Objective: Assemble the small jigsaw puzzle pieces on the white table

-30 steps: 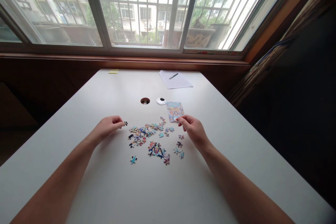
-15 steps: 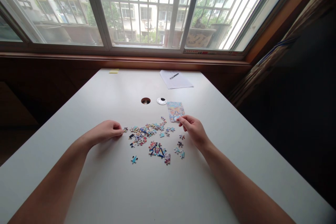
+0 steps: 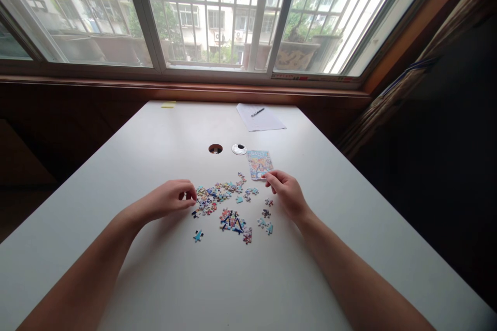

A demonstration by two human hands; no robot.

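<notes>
My left hand (image 3: 176,197) is at the left edge of a loose heap of jigsaw puzzle pieces (image 3: 219,193), fingers curled and thumb bent toward them. Whatever lies at its fingertips is hidden. My right hand (image 3: 285,190) pinches thumb and forefinger at the lower right corner of a colourful picture card (image 3: 259,162). Nearer to me lies a joined section of puzzle (image 3: 233,222), with a pinkish joined bit (image 3: 247,235) at its lower right. Light blue pieces (image 3: 266,225) lie below my right hand, and a blue-and-black cluster (image 3: 198,236) sits at the lower left.
The white table (image 3: 186,289) has a round cable hole (image 3: 215,149), with its cover (image 3: 239,149) beside it. Farther back are paper sheets (image 3: 264,120) with a pen (image 3: 258,112) on top, and yellow sticky notes (image 3: 168,105). A barred window stands behind.
My left hand has moved right to the heap, over the dark pieces at its left edge, and its fingers have curled further. My right hand and the card have stayed put.
</notes>
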